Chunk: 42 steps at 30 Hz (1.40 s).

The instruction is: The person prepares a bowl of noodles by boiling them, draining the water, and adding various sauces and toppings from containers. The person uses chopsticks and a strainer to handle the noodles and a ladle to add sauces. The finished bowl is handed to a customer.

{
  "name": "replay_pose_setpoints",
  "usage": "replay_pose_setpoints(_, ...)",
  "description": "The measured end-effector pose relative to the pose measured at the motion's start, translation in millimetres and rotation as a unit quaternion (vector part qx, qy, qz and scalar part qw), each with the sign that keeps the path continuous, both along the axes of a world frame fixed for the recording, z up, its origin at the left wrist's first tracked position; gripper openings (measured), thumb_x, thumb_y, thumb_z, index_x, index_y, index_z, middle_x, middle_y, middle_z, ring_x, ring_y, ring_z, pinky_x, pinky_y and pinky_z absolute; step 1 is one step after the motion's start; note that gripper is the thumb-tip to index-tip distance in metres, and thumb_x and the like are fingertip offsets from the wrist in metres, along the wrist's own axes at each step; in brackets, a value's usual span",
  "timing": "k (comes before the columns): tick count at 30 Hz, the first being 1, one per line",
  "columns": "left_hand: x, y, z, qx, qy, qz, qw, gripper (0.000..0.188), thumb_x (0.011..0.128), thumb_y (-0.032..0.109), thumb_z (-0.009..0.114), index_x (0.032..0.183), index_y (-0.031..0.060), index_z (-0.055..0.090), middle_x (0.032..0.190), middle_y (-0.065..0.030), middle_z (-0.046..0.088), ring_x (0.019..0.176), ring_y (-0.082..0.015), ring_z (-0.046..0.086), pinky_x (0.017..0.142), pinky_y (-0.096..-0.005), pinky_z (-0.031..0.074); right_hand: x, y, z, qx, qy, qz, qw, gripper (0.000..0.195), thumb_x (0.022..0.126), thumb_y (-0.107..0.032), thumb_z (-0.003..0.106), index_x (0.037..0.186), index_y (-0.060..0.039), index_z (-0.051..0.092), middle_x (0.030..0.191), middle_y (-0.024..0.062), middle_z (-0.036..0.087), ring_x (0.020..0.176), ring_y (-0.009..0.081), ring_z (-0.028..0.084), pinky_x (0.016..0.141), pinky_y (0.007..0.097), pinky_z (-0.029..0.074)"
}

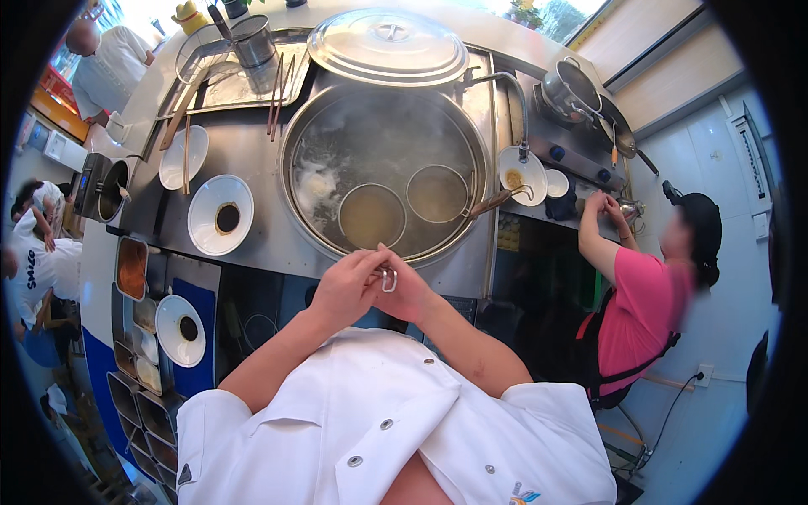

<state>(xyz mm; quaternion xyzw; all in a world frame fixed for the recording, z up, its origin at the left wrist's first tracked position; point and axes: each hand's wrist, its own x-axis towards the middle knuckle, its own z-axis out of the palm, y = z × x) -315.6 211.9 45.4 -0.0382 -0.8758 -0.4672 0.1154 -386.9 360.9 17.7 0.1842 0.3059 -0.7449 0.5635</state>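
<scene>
My left hand (346, 284) and my right hand (405, 291) meet at the near rim of a large round boiling pot (289, 208). Between them pokes the looped wire end of a noodle strainer handle (389, 281); the rest of the handle is hidden by my fingers. Just beyond my hands, its round noodle strainer basket (372, 218) sits in the cloudy water. A second noodle strainer (437, 192) hangs to the right, its wooden handle (491, 205) resting across the pot's rim. At the pot's left side, the water (319, 183) bubbles with white foam.
A large steel lid (388, 47) lies behind the pot, beside a curved faucet (522, 107). Left are a white bowl with dark liquid (221, 189), another such bowl (180, 331) and seasoning containers (131, 268). A co-worker in pink (644, 303) works at the right.
</scene>
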Motion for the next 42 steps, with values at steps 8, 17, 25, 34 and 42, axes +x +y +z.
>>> replay_pose_setpoints(8, 71, -107, -4, 0.001, -0.094, -0.024, 0.995, 0.042, 0.085, 0.005, 0.068, 0.125, 0.0064, 0.059, 0.13, -0.0136, 0.052, 0.086, -0.0219, 0.062, 0.078, -0.0336, 0.052, -21, -22, 9, 0.145, -0.047, -0.038, 0.988, 0.014, 0.091, -0.011, 0.054, 0.085, 0.0013, 0.055, 0.077, 0.0087, 0.06, 0.068, 0.0176, 0.06, 0.057, 0.0275, 0.055)
replay_pose_setpoints(17, 153, -179, -78, 0.02, -0.313, 0.008, 0.95, 0.035, 0.091, 0.016, 0.064, 0.124, 0.0048, 0.06, 0.118, -0.0129, 0.059, 0.09, -0.0244, 0.063, 0.082, -0.034, 0.051, -30, -37, -14, 0.09, -0.153, -0.123, 0.976, 0.006, 0.088, -0.003, 0.044, 0.085, 0.0022, 0.045, 0.068, 0.0005, 0.043, 0.053, 0.0067, 0.044, 0.041, 0.0178, 0.038)
replay_pose_setpoints(25, 185, -211, -138, -0.008, -0.421, -0.025, 0.907, 0.039, 0.092, 0.024, 0.063, 0.126, 0.0052, 0.06, 0.123, -0.0162, 0.059, 0.103, -0.0295, 0.064, 0.092, -0.0367, 0.05, 16, -31, 73, 0.099, 0.006, -0.159, 0.982, 0.014, 0.088, -0.001, 0.045, 0.102, 0.002, 0.047, 0.075, 0.0047, 0.051, 0.052, 0.0075, 0.045, 0.04, 0.0207, 0.035)
replay_pose_setpoints(34, 187, -219, -182, 0.022, -0.449, -0.019, 0.893, 0.041, 0.088, 0.025, 0.065, 0.124, 0.0039, 0.062, 0.124, -0.0178, 0.062, 0.112, -0.0309, 0.062, 0.097, -0.0374, 0.049, 35, -41, 119, 0.171, 0.205, -0.178, 0.947, 0.022, 0.086, 0.001, 0.047, 0.108, -0.0007, 0.047, 0.075, 0.0069, 0.052, 0.05, 0.0105, 0.045, 0.038, 0.0235, 0.036)
replay_pose_setpoints(42, 199, -191, -195, 0.039, -0.465, 0.083, 0.881, 0.042, 0.088, 0.027, 0.064, 0.123, 0.0031, 0.062, 0.124, -0.0173, 0.064, 0.114, -0.0302, 0.061, 0.099, -0.0369, 0.047, 41, 4, 83, 0.106, 0.234, -0.187, 0.948, 0.037, 0.094, -0.005, 0.045, 0.131, -0.0034, 0.046, 0.088, 0.0082, 0.055, 0.054, 0.0148, 0.05, 0.041, 0.0278, 0.041)
